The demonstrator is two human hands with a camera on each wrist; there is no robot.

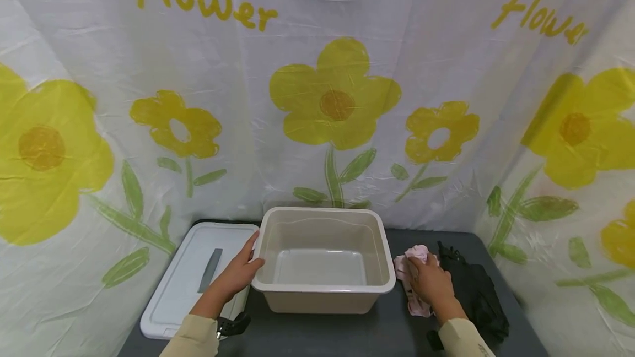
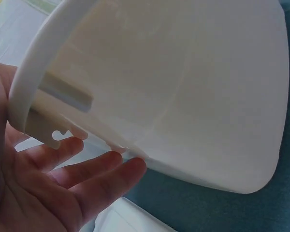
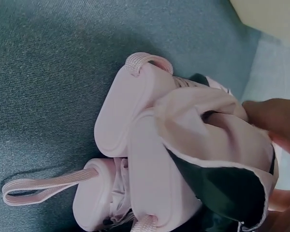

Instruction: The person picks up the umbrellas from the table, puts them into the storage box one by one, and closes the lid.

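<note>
An open beige plastic storage bin stands in the middle of the table. My left hand grips its left rim, thumb over the edge and fingers against the outer wall; the left wrist view shows these fingers below the rim. To the right of the bin, my right hand pinches the fabric of pink compact umbrellas lying on the table. In the right wrist view their flat oval handles carry wrist loops, and the loose pink fabric shows a black lining.
On the left lies a white lid with a grey handle. A bundle of black fabric rests on the dark table, right of my right hand. Behind the table hangs a white curtain with yellow flowers.
</note>
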